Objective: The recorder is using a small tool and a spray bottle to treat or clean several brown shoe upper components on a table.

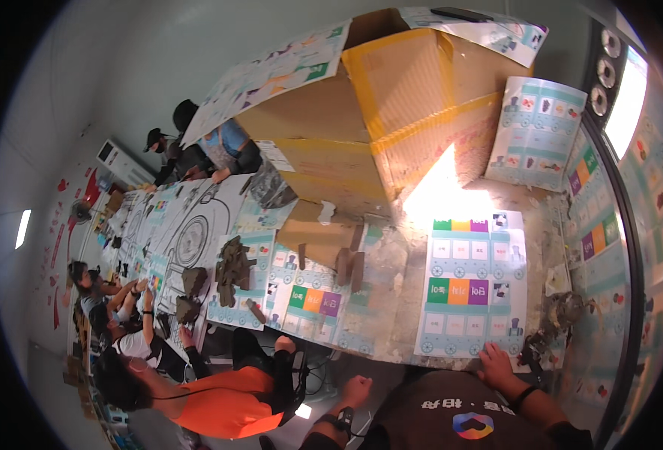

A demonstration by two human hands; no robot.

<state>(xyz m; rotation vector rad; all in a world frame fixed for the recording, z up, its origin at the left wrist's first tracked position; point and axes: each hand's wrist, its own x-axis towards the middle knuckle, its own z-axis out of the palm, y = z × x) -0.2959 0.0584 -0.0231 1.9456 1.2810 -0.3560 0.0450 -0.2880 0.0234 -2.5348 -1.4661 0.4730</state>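
Observation:
My right hand (496, 363) lies at the table's near edge, its fingers stretched onto the lower corner of a printed sheet (438, 306). That sheet shows coloured blocks and rows of train-wagon pictures. A dark band circles the right wrist. My left hand (357, 391) is closed in a loose fist below the table edge, apart from the table, with nothing visible in it. A dark watch-like device sits on the left wrist. To the right of the sheet is a lumpy brown mass (564, 309), with a dark piece beside it near my right hand.
A large taped cardboard box (414, 97) stands behind the sheet, bright light at its foot. Another printed sheet (535, 131) leans beside it. Brown clay-like pieces (234, 271) lie left on more sheets. A person in orange (230, 401) sits close on my left; others work farther along.

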